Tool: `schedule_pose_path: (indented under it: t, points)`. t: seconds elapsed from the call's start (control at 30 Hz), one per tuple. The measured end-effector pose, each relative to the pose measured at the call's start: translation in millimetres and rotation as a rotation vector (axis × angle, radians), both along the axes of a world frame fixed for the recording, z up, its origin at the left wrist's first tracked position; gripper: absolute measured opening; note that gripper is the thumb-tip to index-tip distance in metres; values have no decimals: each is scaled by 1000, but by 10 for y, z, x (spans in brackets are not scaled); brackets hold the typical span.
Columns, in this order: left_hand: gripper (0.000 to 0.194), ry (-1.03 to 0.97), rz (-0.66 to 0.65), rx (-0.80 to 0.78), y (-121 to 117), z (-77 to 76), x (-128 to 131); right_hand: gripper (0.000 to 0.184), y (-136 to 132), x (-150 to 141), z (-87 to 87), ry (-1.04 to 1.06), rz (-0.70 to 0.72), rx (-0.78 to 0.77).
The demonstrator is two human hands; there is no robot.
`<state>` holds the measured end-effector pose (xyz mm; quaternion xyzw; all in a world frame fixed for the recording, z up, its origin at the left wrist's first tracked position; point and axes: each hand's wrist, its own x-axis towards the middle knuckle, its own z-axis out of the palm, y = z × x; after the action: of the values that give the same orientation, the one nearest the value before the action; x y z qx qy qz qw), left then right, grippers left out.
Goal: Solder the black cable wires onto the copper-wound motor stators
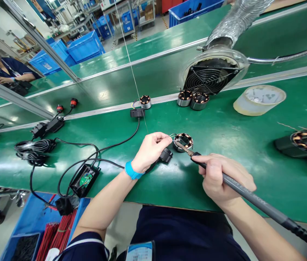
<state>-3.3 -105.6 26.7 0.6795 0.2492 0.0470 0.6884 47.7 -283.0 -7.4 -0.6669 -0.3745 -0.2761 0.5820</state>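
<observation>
My right hand (220,177) grips a soldering iron (240,188), its tip touching or very near the left rim of a copper-wound motor stator (188,137). Beside that stator my left hand (153,146) pinches a thin wire between thumb and forefinger; a blue band circles the wrist. A strand of solder wire (131,65) hangs from above and runs down to the left fingers; which strand they pinch is hard to tell. Under the left hand sits a small black housing (166,156) on a black cable. The join at the iron's tip is too small to make out.
A stator (145,102) and black cap (137,113) stand at the rail. Further right are two stators (199,101), a fume extractor fan (210,78) and a solder-waste tub (259,103). Cables (35,148) and an open circuit box (85,179) lie left. A co-worker (9,69) sits beyond.
</observation>
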Motion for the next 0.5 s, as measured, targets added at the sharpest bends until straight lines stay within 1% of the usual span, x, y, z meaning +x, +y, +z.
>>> schedule_pose_path:
  t: [0.13,0.5]
  points:
    - [18,-5,-2,4,5,-7,6,25,4,-3,-11,15,-13,-10]
    - [20,-2,-6,-4,5,3,6,28,-6,-16,-27,91,-56,45]
